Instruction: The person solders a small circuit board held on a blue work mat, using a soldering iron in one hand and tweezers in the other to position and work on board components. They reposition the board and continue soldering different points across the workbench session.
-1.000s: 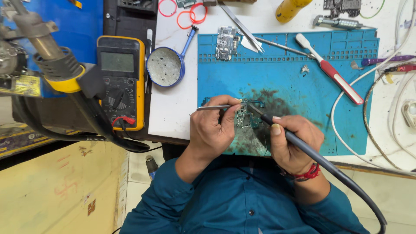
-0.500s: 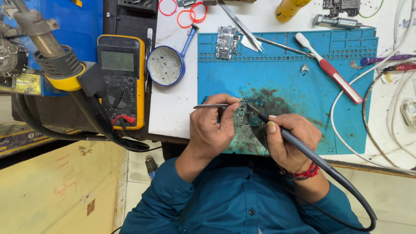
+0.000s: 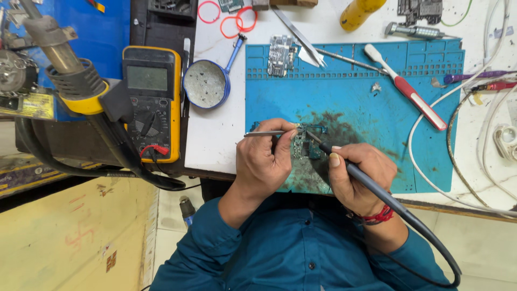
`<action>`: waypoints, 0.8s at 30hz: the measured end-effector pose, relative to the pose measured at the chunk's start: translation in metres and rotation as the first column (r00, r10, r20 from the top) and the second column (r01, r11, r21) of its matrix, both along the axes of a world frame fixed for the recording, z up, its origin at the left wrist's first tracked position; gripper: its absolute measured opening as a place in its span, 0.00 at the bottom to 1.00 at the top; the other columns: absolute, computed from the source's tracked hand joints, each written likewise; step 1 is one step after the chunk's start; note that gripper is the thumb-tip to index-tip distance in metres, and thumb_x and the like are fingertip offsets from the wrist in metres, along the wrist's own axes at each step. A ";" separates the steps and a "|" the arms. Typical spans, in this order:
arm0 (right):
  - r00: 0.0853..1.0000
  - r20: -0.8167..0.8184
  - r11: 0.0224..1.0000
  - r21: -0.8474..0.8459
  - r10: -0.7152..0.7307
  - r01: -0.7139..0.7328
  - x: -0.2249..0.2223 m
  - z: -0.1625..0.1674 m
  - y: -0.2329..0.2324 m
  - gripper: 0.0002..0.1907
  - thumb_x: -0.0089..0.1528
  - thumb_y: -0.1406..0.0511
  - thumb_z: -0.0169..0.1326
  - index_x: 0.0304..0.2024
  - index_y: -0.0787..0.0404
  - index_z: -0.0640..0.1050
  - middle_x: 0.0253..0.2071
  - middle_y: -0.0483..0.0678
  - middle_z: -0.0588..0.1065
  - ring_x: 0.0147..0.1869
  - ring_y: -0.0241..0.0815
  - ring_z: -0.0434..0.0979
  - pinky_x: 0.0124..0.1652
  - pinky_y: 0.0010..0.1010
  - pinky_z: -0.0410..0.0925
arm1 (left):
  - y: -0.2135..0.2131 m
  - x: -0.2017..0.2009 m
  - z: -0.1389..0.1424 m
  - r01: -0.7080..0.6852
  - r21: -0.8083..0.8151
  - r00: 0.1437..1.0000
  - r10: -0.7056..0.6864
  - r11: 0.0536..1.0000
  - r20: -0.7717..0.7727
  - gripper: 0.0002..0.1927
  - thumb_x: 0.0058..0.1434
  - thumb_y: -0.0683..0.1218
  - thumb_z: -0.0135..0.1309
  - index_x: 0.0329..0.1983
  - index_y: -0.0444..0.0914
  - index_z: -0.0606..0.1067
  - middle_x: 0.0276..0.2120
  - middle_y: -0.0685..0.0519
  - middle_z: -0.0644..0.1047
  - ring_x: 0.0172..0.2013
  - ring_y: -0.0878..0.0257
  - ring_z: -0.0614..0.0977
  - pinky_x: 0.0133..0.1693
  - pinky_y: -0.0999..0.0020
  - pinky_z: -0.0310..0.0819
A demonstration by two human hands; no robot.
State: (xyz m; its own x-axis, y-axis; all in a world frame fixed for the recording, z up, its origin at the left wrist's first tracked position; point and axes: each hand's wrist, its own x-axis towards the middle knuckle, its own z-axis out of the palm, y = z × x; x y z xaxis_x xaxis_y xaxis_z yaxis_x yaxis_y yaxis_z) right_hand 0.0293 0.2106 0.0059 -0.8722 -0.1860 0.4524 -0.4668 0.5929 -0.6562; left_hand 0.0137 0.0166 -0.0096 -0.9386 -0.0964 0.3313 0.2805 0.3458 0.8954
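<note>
Clearly, in the head view, both hands meet over a small green circuit board (image 3: 306, 142) lying flat on the stained part of a blue work mat (image 3: 377, 108), near the table's front edge. The left hand (image 3: 264, 161) is closed around a pair of thin metal tweezers (image 3: 269, 133), whose tips touch the board's upper left corner. The right hand (image 3: 358, 175) grips a dark soldering iron (image 3: 344, 161) like a pen, with the tip resting on the board and the cable (image 3: 425, 237) trailing off past the wrist.

By my judgement the board is light, stiff and thin, and fragile: its tiny parts would suffer from pressing or heat. It would slide easily on the mat, so it is best pinned or lifted by a bare edge or corner, as the tweezers do. The iron should be held by its handle only.

Farther up the mat lie a second board (image 3: 280, 55), a red-handled brush (image 3: 412, 94) and spare tweezers (image 3: 299, 37). Left of the mat sit a round blue tin (image 3: 206, 83), a yellow meter (image 3: 152, 102) and a hot-air gun (image 3: 70, 70).
</note>
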 end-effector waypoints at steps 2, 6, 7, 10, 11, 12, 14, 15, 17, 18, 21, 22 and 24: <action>1.000 -0.017 1.000 0.001 -0.001 0.001 -0.001 -0.001 0.000 0.06 0.67 0.69 0.59 0.40 0.66 0.75 0.35 0.54 0.79 0.36 0.48 0.81 0.35 0.30 0.72 | 0.000 -0.001 -0.001 -0.006 -0.012 1.000 0.005 1.000 -0.015 0.04 0.68 0.39 0.59 0.42 0.36 0.75 0.36 0.50 0.81 0.26 0.61 0.80 0.30 0.67 0.74; 1.000 -0.008 1.000 0.007 -0.005 0.006 0.001 0.000 0.000 0.05 0.66 0.70 0.59 0.40 0.66 0.76 0.35 0.55 0.79 0.35 0.49 0.81 0.34 0.31 0.72 | 0.000 0.000 -0.002 -0.012 -0.023 1.000 0.012 1.000 -0.022 0.04 0.68 0.39 0.59 0.42 0.35 0.74 0.37 0.50 0.81 0.25 0.61 0.79 0.29 0.66 0.73; 1.000 -0.003 1.000 0.003 -0.005 0.005 0.001 0.000 0.001 0.05 0.66 0.70 0.59 0.40 0.66 0.76 0.35 0.55 0.79 0.35 0.49 0.81 0.34 0.31 0.72 | 0.000 -0.001 -0.003 -0.013 -0.027 0.999 0.012 1.000 -0.031 0.04 0.68 0.39 0.59 0.42 0.35 0.74 0.38 0.50 0.81 0.25 0.61 0.79 0.29 0.66 0.73; 1.000 -0.018 1.000 0.008 0.014 -0.014 0.000 0.000 0.000 0.06 0.66 0.69 0.60 0.40 0.66 0.75 0.37 0.55 0.79 0.36 0.49 0.82 0.36 0.31 0.73 | 0.001 0.000 -0.003 -0.012 -0.025 0.999 0.011 1.000 -0.030 0.04 0.68 0.39 0.59 0.42 0.35 0.74 0.37 0.51 0.81 0.26 0.61 0.79 0.29 0.67 0.73; 1.000 -0.021 1.000 0.013 0.013 -0.012 0.000 0.000 0.000 0.06 0.66 0.70 0.60 0.40 0.66 0.75 0.36 0.55 0.79 0.36 0.50 0.82 0.36 0.32 0.73 | 0.001 0.000 -0.003 -0.012 -0.024 0.999 0.011 1.000 -0.034 0.04 0.69 0.39 0.59 0.42 0.35 0.74 0.37 0.51 0.81 0.26 0.61 0.80 0.30 0.67 0.73; 1.000 -0.024 1.000 0.017 0.012 -0.011 0.000 0.000 -0.001 0.06 0.66 0.70 0.60 0.40 0.66 0.75 0.36 0.55 0.79 0.36 0.50 0.82 0.37 0.33 0.73 | 0.001 0.000 -0.003 -0.013 -0.023 0.999 0.012 1.000 -0.039 0.04 0.69 0.39 0.59 0.42 0.35 0.74 0.38 0.51 0.81 0.27 0.61 0.80 0.30 0.67 0.74; 1.000 -0.024 1.000 0.023 0.016 -0.016 -0.001 0.001 -0.001 0.06 0.66 0.70 0.60 0.40 0.66 0.75 0.36 0.55 0.79 0.36 0.50 0.82 0.37 0.33 0.73 | 0.001 0.000 -0.004 -0.015 -0.026 0.999 0.014 1.000 -0.039 0.04 0.69 0.39 0.59 0.42 0.35 0.74 0.38 0.51 0.81 0.26 0.61 0.79 0.30 0.67 0.73; 1.000 -0.022 1.000 0.023 0.020 -0.019 -0.001 0.001 -0.001 0.06 0.66 0.70 0.60 0.40 0.66 0.75 0.36 0.55 0.79 0.36 0.50 0.82 0.36 0.32 0.73 | 0.001 0.000 -0.004 -0.015 -0.029 0.999 0.014 0.999 -0.036 0.04 0.68 0.39 0.59 0.42 0.35 0.74 0.38 0.50 0.81 0.25 0.62 0.79 0.29 0.67 0.73; 1.000 -0.016 0.999 0.028 0.023 -0.022 -0.001 0.002 -0.001 0.06 0.65 0.70 0.60 0.39 0.66 0.75 0.36 0.55 0.79 0.36 0.50 0.82 0.36 0.32 0.72 | 0.001 -0.001 -0.004 -0.015 -0.024 1.000 0.014 1.000 -0.026 0.04 0.68 0.39 0.59 0.41 0.35 0.75 0.37 0.50 0.81 0.24 0.63 0.78 0.28 0.68 0.72; 1.000 -0.013 0.999 0.032 0.022 -0.022 0.000 0.003 -0.001 0.06 0.65 0.70 0.60 0.39 0.66 0.75 0.36 0.55 0.80 0.36 0.50 0.81 0.37 0.33 0.72 | 0.001 -0.001 -0.004 -0.015 -0.017 1.000 0.014 1.000 -0.020 0.04 0.68 0.39 0.59 0.41 0.35 0.75 0.37 0.50 0.81 0.24 0.63 0.78 0.28 0.68 0.72; 1.000 -0.016 1.000 0.023 0.020 -0.019 0.000 0.003 -0.001 0.06 0.65 0.70 0.60 0.40 0.66 0.75 0.36 0.55 0.79 0.36 0.49 0.81 0.37 0.34 0.72 | 0.002 0.000 -0.004 -0.017 -0.015 1.000 0.016 1.000 -0.019 0.04 0.69 0.39 0.59 0.41 0.35 0.75 0.37 0.51 0.81 0.24 0.64 0.78 0.28 0.68 0.72; 1.000 -0.019 1.000 0.018 0.018 -0.018 0.000 0.004 -0.001 0.06 0.65 0.70 0.60 0.40 0.66 0.75 0.36 0.55 0.79 0.36 0.49 0.81 0.38 0.34 0.72 | 0.002 0.000 -0.004 -0.017 -0.017 1.000 0.017 1.000 -0.020 0.04 0.69 0.39 0.59 0.41 0.35 0.75 0.37 0.51 0.81 0.24 0.64 0.78 0.28 0.68 0.72; 0.999 -0.023 0.999 0.031 0.027 -0.026 -0.001 0.004 -0.001 0.06 0.65 0.70 0.60 0.40 0.66 0.75 0.36 0.54 0.80 0.36 0.50 0.81 0.38 0.34 0.72 | 0.002 0.000 -0.004 -0.017 -0.015 1.000 0.016 1.000 -0.022 0.04 0.69 0.39 0.59 0.41 0.35 0.75 0.37 0.51 0.82 0.24 0.64 0.78 0.28 0.68 0.72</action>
